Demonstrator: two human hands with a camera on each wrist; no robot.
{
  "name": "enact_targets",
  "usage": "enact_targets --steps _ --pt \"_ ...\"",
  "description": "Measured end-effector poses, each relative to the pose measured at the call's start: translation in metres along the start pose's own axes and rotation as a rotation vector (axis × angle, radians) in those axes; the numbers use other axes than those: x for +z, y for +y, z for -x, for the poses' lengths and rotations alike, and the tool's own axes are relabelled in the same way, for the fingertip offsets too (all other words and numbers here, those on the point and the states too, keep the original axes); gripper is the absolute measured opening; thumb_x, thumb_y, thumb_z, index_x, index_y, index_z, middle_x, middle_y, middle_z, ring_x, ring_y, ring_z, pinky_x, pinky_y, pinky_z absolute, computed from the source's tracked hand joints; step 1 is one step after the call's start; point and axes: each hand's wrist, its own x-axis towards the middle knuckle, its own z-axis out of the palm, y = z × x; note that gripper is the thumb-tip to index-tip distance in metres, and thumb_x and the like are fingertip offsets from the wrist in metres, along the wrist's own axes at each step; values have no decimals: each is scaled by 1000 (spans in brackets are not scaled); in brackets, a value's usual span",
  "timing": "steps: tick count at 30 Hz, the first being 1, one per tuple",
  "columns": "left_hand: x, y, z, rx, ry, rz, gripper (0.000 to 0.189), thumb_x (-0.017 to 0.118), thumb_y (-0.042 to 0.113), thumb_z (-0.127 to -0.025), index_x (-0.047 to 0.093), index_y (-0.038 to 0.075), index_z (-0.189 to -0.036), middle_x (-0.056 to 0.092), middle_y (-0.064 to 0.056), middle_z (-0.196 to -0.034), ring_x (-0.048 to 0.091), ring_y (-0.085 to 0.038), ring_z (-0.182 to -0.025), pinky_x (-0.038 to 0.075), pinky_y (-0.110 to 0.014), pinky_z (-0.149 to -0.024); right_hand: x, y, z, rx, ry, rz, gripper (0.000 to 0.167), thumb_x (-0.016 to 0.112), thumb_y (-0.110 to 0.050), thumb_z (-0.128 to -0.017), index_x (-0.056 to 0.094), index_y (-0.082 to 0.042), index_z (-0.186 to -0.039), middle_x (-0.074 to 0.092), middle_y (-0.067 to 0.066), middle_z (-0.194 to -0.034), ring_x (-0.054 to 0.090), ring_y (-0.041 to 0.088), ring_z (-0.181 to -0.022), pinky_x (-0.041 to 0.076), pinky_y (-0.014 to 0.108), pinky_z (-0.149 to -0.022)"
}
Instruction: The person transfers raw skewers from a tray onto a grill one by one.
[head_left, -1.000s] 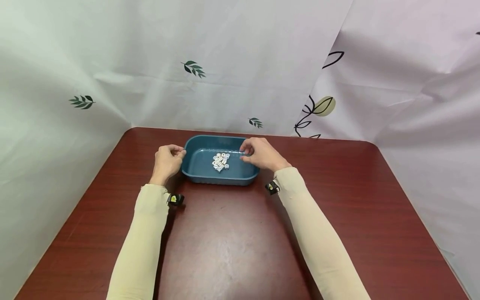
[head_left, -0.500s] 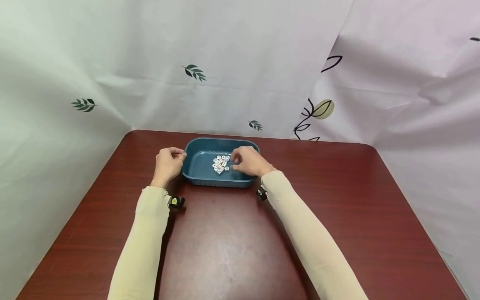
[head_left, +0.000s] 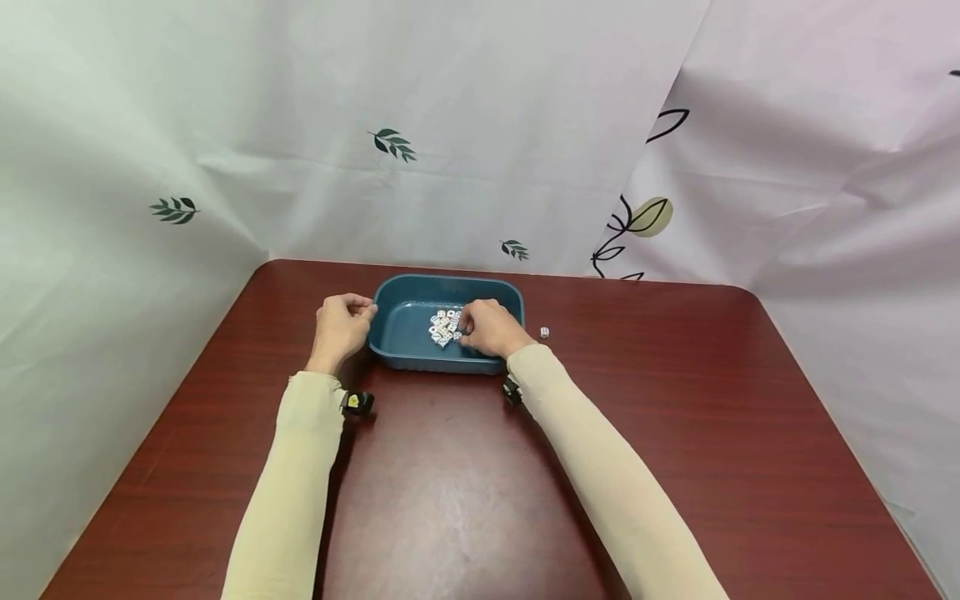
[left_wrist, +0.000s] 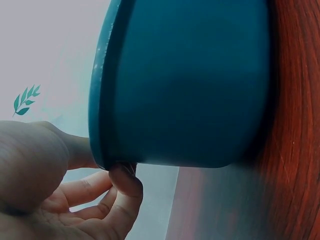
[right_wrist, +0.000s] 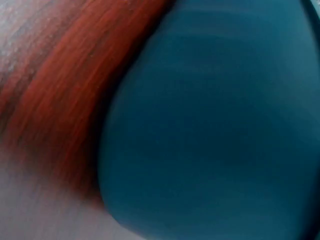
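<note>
Centrally, toward the far edge of a reddish-brown wooden table point(head_left: 442, 483), we saw a blue tray point(head_left: 435, 365) with rounded corners, and inside it a small cluster of white dice point(head_left: 442, 327). We made out dark pips on some, but the dice overlapped and were too small to count. One more die point(head_left: 544, 332) lay outside, on the table just to the right of the tray. At the tray's left end, we saw the left hand point(head_left: 341, 332) pinching the rim between thumb and finger; the left wrist view showed this closely, though the wall was cut off at the top. The right hand point(head_left: 493, 329) reached over the tray's right side, back uppermost, its bent fingertips right beside the dice. Those fingertips were blurred and partly hidden, so we could not tell whether they pinched a die or merely touched one. The right hand also covered part of the tray's floor. The right wrist view was of little help to us: it held mostly the blurred outer wall and a strip of wood grain. Both cream sleeves point(head_left: 607, 467) ran off the bottom edge, and a pale, leaf-printed curtain point(head_left: 480, 125) hung behind the table.
</note>
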Motion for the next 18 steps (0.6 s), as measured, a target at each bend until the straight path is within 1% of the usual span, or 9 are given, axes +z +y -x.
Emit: enact_targets --steps 7,14,18 --pt "0 0 0 -1 0 -7 27 60 14 -104 69 -7 -117 66 -19 -100 60 -29 -86 49 -36 -72 6 -2 -4 46 -14 77 17 80 -20 -91 74 -10 -104 66 0 -90 62 16 -82 51 36 -81" --pt "0 2 0 5 1 -4 26 60 13 -104 69 -8 -116 66 -20 -99 59 -29 -85 49 -36 -71 7 -3 -7 40 -17 103 9 78 -19 -93 73 -12 -95 64 0 -82 59 17 -75 49 34 -74" --pt "-1 3 -1 -1 0 -3 26 60 13 -104 69 -8 -116 66 -20 -99 60 -29 -86 49 -37 -72 7 -4 -8 33 -15 113 8 78 -18 -93 73 -12 -94 64 0 -80 59 17 -74 49 33 -73"
